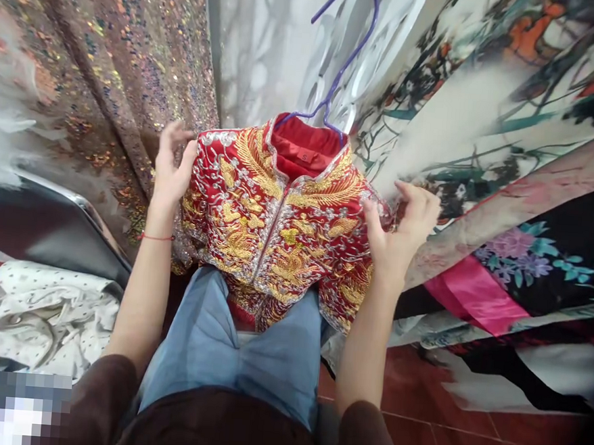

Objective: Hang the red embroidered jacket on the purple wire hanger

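Note:
In front of my knees hangs a red jacket [295,243] with dense gold and silver embroidery, a stand collar and a closed front. A purple hanger [331,93] runs up out of its collar. At the shoulder on the left, my left hand [173,166] has its thumb against the fabric edge and its fingers loosely apart. Beside the opposite shoulder is my right hand [403,220], thumb at the embroidery and fingers spread. Neither hand shows a closed grip on the cloth. The jacket's lower part droops between my legs.
Sequined fabric [136,55] hangs at the left. Floral garments [447,111] and a black one with a pink band [480,296] hang at the right. A dark chair [47,225] and a dotted white cloth [51,307] are at lower left. White hangers [380,45] hang behind.

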The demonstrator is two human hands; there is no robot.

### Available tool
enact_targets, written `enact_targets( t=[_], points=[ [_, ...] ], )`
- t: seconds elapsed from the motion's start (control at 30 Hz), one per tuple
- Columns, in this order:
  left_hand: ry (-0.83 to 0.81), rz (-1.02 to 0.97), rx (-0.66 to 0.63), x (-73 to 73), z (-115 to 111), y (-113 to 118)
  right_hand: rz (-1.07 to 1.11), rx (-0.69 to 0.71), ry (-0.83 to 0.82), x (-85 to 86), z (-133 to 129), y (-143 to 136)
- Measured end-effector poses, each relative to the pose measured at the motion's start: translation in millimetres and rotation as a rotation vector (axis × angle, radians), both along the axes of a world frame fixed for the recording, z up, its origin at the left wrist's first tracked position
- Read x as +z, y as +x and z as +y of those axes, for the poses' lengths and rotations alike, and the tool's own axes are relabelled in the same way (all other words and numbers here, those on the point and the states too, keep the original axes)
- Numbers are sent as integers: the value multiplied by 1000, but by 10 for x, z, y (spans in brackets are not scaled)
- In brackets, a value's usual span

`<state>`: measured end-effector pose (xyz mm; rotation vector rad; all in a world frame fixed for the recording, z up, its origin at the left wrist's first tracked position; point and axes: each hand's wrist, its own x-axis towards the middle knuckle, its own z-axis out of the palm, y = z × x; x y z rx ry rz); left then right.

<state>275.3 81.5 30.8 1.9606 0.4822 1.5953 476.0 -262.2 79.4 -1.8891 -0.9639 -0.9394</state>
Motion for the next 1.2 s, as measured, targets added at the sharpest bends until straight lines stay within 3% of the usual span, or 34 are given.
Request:
enact_targets(
  t=[0.07, 0.1, 0.27, 0.4, 0.5, 0.57, 0.7, 0.8, 1.0, 1.2],
  points=[
    [-35, 42, -131, -26, 148, 87, 56, 96, -91, -97, -50, 193],
    [-46, 28, -132, -54, 175, 125, 77, 123, -100, -158, -41, 265],
    [-72, -158, 112, -76, -12, 183, 50, 23, 8, -338, 138, 415],
    [-76, -253, 173, 157, -173, 119, 23, 6, 32, -162, 215, 442],
    [-35, -284, 223, 329, -136, 84, -3, 12, 98, 28, 246, 451],
    [-21, -236, 220, 361, -54, 69, 30, 37, 107, 114, 273, 464],
    [-24, 70, 42, 202, 74, -1, 192, 196, 42, 146, 311, 561],
    [-80, 148, -29, 25, 37, -120, 293, 303, -14, 93, 294, 668],
    [-134, 69, 97, -154, -225, -320, 344, 357, -29, -52, 182, 712],
    [-113, 33, 230, -209, -317, -242, 312, 318, 12, -117, 198, 696]
  ],
)
